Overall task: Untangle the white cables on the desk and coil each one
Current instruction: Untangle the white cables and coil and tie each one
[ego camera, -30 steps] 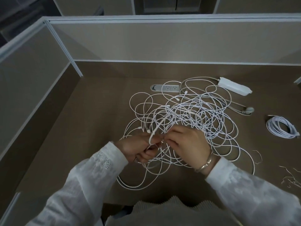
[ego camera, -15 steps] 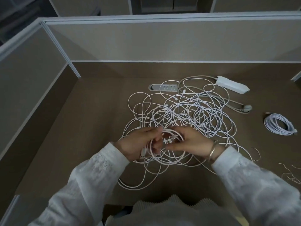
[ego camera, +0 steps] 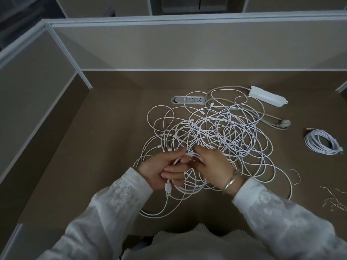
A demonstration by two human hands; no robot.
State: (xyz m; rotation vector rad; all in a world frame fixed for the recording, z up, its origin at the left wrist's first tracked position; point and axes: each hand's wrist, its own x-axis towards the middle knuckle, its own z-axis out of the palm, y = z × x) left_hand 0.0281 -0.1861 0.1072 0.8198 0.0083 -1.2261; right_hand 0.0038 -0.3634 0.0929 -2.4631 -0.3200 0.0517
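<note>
A big tangle of thin white cables [ego camera: 221,134] lies spread across the middle of the brown desk [ego camera: 105,151]. At its near edge my left hand [ego camera: 161,169] grips a small coil of white cable [ego camera: 189,186], and a USB plug [ego camera: 168,188] hangs below the fingers. My right hand [ego camera: 216,166], with a bangle on the wrist, pinches the same cable strand right beside the left hand's fingertips. One coiled white cable [ego camera: 322,142] lies apart at the right.
A white power strip [ego camera: 267,96] with a grey cord and plug [ego camera: 284,124] sits behind the tangle. A desk socket panel [ego camera: 189,100] is set into the surface. Thin wire ties [ego camera: 334,200] lie at the right edge. Partition walls enclose the desk at back and left.
Both hands have drawn closer to me with the cable. A small coil has formed in my left hand, and the USB plug now hangs below it.
</note>
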